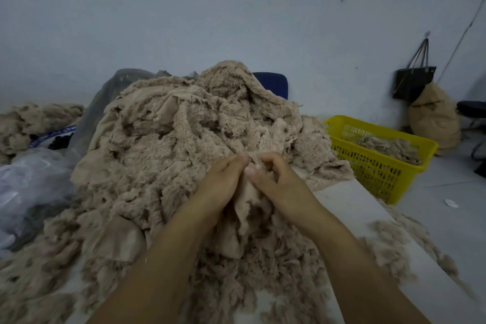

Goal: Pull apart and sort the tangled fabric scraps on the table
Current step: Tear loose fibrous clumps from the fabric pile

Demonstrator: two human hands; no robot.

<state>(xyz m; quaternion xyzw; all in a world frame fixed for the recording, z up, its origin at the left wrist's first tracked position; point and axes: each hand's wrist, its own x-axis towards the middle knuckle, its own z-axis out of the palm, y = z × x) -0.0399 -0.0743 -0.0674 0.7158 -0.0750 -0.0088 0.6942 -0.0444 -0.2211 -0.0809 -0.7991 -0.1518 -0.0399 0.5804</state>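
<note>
A big heap of beige fabric scraps (168, 144) covers the table (349, 208) beyond and beneath both hands. Right of them sits a yellow basket (378, 166). The left hand (223, 181) and right hand (273, 176) — fingertips meeting — each pinch one scrap (247, 208) between them.

No writing, label, brand, number or sign could be read anywhere in the scene.
</note>
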